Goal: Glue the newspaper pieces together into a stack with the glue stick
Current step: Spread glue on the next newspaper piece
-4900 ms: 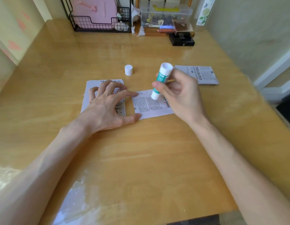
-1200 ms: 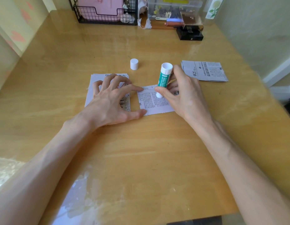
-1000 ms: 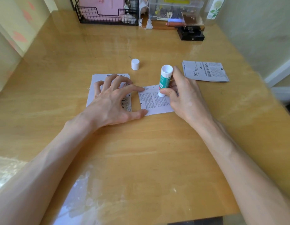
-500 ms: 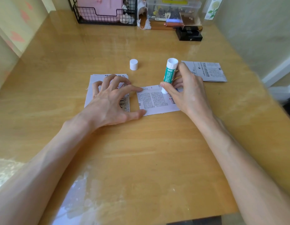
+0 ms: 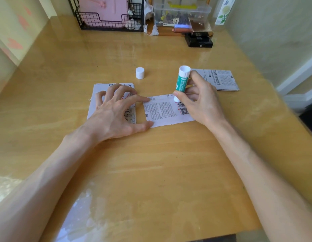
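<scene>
A newspaper piece [image 5: 162, 110] lies flat at the table's middle. My right hand [image 5: 202, 100] grips a green and white glue stick [image 5: 181, 82], its lower end pressed on the piece's upper right part. My left hand [image 5: 116, 110] is spread, index fingertip and thumb pressing the piece's left edge. The other fingers rest on a stack of newspaper pieces [image 5: 97, 95] to the left. Another pile of newspaper pieces [image 5: 219, 79] lies at the right, behind my right hand. The white glue cap [image 5: 140, 73] stands upright beyond the papers.
A black wire rack [image 5: 108, 23] with a pink item stands at the back left. A clear plastic box [image 5: 181, 13] and a small black box [image 5: 198, 40] stand at the back right. A wall runs along the right side. The table's front edge [image 5: 169, 239] is near me.
The glue stick has moved over the piece's top, right then slightly back left. My left hand has kept its place on the papers.
</scene>
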